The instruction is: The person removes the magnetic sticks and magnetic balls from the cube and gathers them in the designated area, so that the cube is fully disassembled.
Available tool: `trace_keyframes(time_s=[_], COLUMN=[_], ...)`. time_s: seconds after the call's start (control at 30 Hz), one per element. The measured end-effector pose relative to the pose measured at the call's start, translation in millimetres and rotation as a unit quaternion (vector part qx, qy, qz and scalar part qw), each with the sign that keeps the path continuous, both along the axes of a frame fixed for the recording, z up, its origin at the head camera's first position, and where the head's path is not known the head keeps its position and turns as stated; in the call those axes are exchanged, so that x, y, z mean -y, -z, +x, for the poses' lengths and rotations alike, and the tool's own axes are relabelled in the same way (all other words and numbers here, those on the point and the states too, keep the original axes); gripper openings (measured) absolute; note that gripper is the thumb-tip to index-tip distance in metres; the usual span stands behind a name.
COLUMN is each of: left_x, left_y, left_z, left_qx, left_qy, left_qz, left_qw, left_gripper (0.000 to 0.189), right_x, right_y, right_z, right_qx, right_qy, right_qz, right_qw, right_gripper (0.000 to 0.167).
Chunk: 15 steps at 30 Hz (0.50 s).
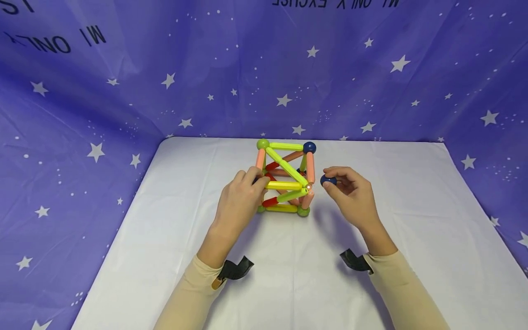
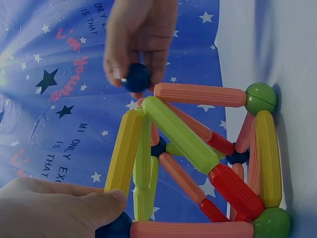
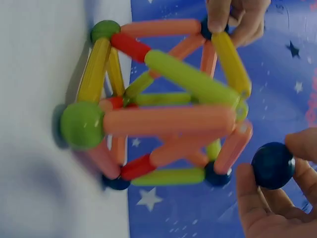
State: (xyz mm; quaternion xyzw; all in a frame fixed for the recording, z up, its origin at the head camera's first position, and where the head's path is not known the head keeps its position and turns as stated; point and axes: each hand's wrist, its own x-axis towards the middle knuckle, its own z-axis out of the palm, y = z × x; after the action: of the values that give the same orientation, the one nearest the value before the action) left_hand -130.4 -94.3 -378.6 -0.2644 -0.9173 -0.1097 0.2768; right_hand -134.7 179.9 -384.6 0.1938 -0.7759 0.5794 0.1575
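A box-shaped frame of magnetic rods and balls stands on the white table, with diagonals across its sides. At its near left upper corner my left hand pinches a dark blue ball where a yellow rod joins it. Between thumb and fingertips, my right hand holds another dark blue ball, just right of the frame and apart from it. Several rod ends meet at the near right upper corner, where no ball shows. Green balls sit at the near lower corners.
White cloth covers the table. A purple star-printed curtain hangs behind it and along both sides. Black straps stick out at both sleeve cuffs.
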Motion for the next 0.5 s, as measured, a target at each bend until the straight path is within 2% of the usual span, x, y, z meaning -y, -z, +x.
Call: trace_keyframes(time_s=[0.13, 0.33, 0.5], left_x=[1.3, 1.4, 2.0], left_y=[-0.6, -0.5, 1.0], left_z=[-0.8, -2.8, -2.3], left_qx=[-0.001, -0.003, 0.004], left_qy=[0.002, 0.007, 0.008], left_qz=[0.006, 0.012, 0.009], left_qw=[1.0000, 0.9999, 0.9999], left_gripper=[0.019, 0.018, 0.017], right_x=[-9, -42, -55], right_y=[0.4, 45.8, 62.0], right_z=[-10.4, -53.5, -81.0], right_qx=[0.047, 0.115, 0.147], right_qy=[0.041, 0.101, 0.106], right_qz=[0.032, 0.133, 0.179], right_qw=[0.9975, 0.9792, 0.9671], right_gripper=[0.029, 0.041, 0.043])
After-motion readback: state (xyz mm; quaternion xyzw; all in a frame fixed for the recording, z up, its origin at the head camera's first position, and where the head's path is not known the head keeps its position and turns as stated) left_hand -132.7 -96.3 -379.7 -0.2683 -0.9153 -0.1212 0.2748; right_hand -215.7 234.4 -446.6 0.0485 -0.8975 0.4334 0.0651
